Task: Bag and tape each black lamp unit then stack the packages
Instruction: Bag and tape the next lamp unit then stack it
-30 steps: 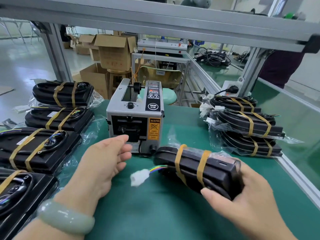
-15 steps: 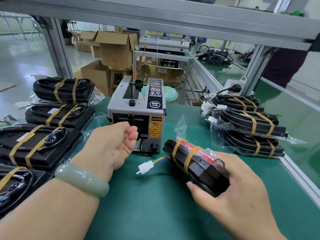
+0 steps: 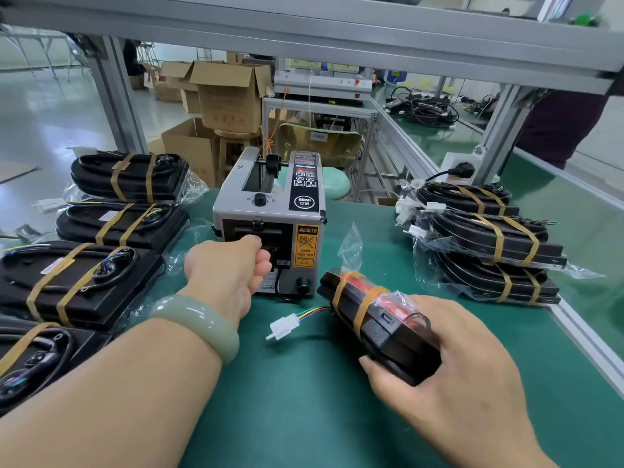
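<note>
A grey tape dispenser (image 3: 270,228) stands at the middle of the green bench (image 3: 304,410), its outlet facing the person. The left hand (image 3: 229,268), with a pale green bracelet (image 3: 199,324) on the wrist, reaches to the front of the dispenser. Its fingers (image 3: 262,265) are curled in against the outlet slot. Their tips are hidden, so I cannot tell whether they pinch any tape.

Just to the right of the dispenser's front, the right hand (image 3: 472,376) grasps a black lamp unit (image 3: 385,329) by its near end, thumb underneath and fingers wrapped over the top. The unit sits in a clear plastic bag with two tan tape bands around it, and a red part shows through the plastic. It is tilted on edge, with its far end close to the dispenser's front right corner. Coloured wires run from that end to a white plug (image 3: 281,331), which lies on the bench in front of the dispenser.

Well to the right of the dispenser, bagged and taped lamp units lie stacked in a pile (image 3: 489,244). To the left of the dispenser, more taped units (image 3: 125,224) lie in a row along the bench edge. Behind the dispenser, beyond the bench frame, stand cardboard boxes (image 3: 229,92).
</note>
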Demonstrator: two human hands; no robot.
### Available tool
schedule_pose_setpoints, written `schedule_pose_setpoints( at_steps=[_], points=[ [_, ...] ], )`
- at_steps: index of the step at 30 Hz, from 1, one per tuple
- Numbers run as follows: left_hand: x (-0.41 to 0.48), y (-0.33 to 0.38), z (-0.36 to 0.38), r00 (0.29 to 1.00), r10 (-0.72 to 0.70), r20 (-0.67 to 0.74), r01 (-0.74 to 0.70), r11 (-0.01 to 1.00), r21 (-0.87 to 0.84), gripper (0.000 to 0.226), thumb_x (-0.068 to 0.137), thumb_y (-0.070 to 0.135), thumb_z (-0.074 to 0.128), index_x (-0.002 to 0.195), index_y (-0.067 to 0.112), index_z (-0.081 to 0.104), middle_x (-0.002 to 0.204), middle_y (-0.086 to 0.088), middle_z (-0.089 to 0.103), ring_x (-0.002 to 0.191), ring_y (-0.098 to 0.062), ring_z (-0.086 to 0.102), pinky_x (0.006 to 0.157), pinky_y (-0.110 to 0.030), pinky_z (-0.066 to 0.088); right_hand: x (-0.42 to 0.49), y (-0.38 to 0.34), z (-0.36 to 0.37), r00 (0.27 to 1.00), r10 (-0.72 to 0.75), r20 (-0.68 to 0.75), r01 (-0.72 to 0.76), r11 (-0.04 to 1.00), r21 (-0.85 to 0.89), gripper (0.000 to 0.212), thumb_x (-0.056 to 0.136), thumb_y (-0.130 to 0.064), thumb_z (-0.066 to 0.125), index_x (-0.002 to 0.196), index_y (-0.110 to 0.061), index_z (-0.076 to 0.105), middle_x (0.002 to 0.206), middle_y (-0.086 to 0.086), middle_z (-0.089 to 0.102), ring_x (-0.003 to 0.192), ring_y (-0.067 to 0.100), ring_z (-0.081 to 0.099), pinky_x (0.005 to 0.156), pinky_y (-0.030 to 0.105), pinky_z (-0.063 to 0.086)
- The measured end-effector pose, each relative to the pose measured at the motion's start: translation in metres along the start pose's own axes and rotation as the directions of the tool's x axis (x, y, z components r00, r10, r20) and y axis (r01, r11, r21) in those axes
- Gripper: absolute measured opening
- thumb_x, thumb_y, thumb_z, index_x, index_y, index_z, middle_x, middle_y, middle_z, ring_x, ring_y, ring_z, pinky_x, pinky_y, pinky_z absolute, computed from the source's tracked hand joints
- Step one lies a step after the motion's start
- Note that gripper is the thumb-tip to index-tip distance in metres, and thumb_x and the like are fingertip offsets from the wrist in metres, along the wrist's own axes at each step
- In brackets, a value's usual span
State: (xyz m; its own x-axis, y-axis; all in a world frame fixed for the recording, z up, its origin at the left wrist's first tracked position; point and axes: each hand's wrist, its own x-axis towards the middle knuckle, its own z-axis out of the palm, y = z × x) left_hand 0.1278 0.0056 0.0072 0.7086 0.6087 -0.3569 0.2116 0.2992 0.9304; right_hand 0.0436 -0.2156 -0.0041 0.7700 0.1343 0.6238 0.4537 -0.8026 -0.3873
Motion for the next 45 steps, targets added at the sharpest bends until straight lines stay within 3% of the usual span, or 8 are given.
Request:
schedule_pose_setpoints(
  at_steps=[7, 11, 15, 20, 23, 26, 37, 45],
  points=[
    [-0.009, -0.001, 0.0, 0.999, 0.004, -0.035, -0.005, 1.0, -0.01, 0.015, 0.088, 0.015, 0.057, 0.074, 0.013, 0.055, 0.065, 0.001, 0.061, 0.048, -0.006, 0.052, 0.038, -0.016, 0.038, -0.004, 0.004, 0.006, 1.0, 0.009, -0.016, -0.009, 1.0, -0.025, 0.057, 0.047, -0.043, 0.076, 0.098, -0.019, 0.069, 0.093, -0.006, 0.067, 0.083, 0.023, 0.065, 0.069, 0.038, 0.053],
    [-0.044, -0.008, -0.018, 0.973, 0.028, 0.227, -0.007, 0.996, -0.091, 0.016, 0.089, 0.018, 0.061, 0.074, 0.015, 0.059, 0.051, 0.006, 0.061, 0.04, -0.002, 0.052, 0.038, -0.014, 0.04, -0.005, 0.006, 0.011, 0.999, 0.009, -0.045, -0.008, 1.0, 0.021, 0.056, 0.047, -0.041, 0.077, 0.097, -0.017, 0.07, 0.092, -0.005, 0.067, 0.082, 0.022, 0.065, 0.07, 0.04, 0.053],
    [-0.088, -0.02, -0.032, 0.849, 0.166, 0.502, -0.161, 0.986, -0.054, 0.016, 0.08, 0.027, 0.071, 0.067, 0.017, 0.068, 0.062, 0.001, 0.065, 0.052, -0.007, 0.057, 0.048, -0.019, 0.045, -0.01, 0.007, 0.014, 0.999, 0.0, -0.049, 0.002, 0.999, 0.035, 0.058, 0.048, -0.042, 0.077, 0.098, -0.013, 0.071, 0.094, -0.001, 0.068, 0.084, 0.026, 0.066, 0.07, 0.044, 0.053],
    [-0.119, -0.027, -0.033, 0.751, 0.285, 0.595, -0.374, 0.927, 0.028, 0.026, 0.064, 0.059, 0.075, 0.069, 0.033, 0.071, 0.065, 0.008, 0.069, 0.056, -0.003, 0.058, 0.053, -0.011, 0.043, -0.016, 0.01, 0.017, 0.999, -0.011, -0.051, 0.014, 0.998, 0.057, 0.063, 0.054, -0.051, 0.07, 0.101, -0.009, 0.072, 0.099, 0.002, 0.068, 0.089, 0.025, 0.066, 0.074, 0.045, 0.053],
    [-0.119, -0.039, -0.033, 0.734, 0.302, 0.608, -0.483, 0.862, 0.154, 0.023, 0.069, 0.062, 0.069, 0.063, 0.04, 0.069, 0.1, 0.014, 0.07, 0.096, 0.02, 0.054, 0.081, -0.004, 0.039, -0.02, 0.013, 0.019, 0.998, 0.002, -0.062, 0.002, 0.998, 0.055, 0.064, 0.052, -0.047, 0.079, 0.103, -0.009, 0.072, 0.102, 0.002, 0.068, 0.093, 0.022, 0.065, 0.076, 0.044, 0.053],
    [-0.118, -0.044, -0.032, 0.701, 0.257, 0.665, -0.506, 0.836, 0.211, 0.017, 0.073, 0.056, 0.061, 0.063, 0.043, 0.066, 0.128, -0.009, 0.06, 0.126, 0.027, 0.022, 0.11, -0.022, 0.026, -0.023, 0.013, 0.019, 0.997, 0.03, -0.072, -0.023, 0.994, 0.103, 0.064, 0.053, -0.049, 0.078, 0.105, -0.012, 0.071, 0.105, -0.001, 0.066, 0.097, 0.016, 0.062, 0.077, 0.04, 0.051],
    [-0.116, -0.039, -0.032, 0.673, 0.165, 0.721, -0.41, 0.895, 0.177, 0.018, 0.07, 0.048, 0.059, 0.065, 0.035, 0.071, 0.113, 0.03, 0.062, 0.118, 0.036, 0.016, 0.097, -0.017, 0.027, -0.026, 0.013, 0.022, 0.998, 0.014, -0.058, -0.004, 0.987, 0.163, 0.061, 0.055, -0.044, 0.082, 0.105, -0.011, 0.071, 0.104, 0.0, 0.066, 0.097, 0.021, 0.063, 0.076, 0.043, 0.051],
    [-0.119, -0.042, -0.03, 0.691, 0.17, 0.703, -0.424, 0.882, 0.203, 0.026, 0.076, 0.055, 0.062, 0.066, 0.033, 0.071, 0.124, 0.024, 0.055, 0.118, 0.037, 0.013, 0.095, -0.015, 0.027, -0.025, 0.007, 0.02, 0.998, 0.021, -0.061, -0.011, 0.989, 0.149, 0.059, 0.059, -0.049, 0.073, 0.104, -0.01, 0.071, 0.103, 0.001, 0.066, 0.094, 0.021, 0.063, 0.074, 0.043, 0.052]
  ],
)
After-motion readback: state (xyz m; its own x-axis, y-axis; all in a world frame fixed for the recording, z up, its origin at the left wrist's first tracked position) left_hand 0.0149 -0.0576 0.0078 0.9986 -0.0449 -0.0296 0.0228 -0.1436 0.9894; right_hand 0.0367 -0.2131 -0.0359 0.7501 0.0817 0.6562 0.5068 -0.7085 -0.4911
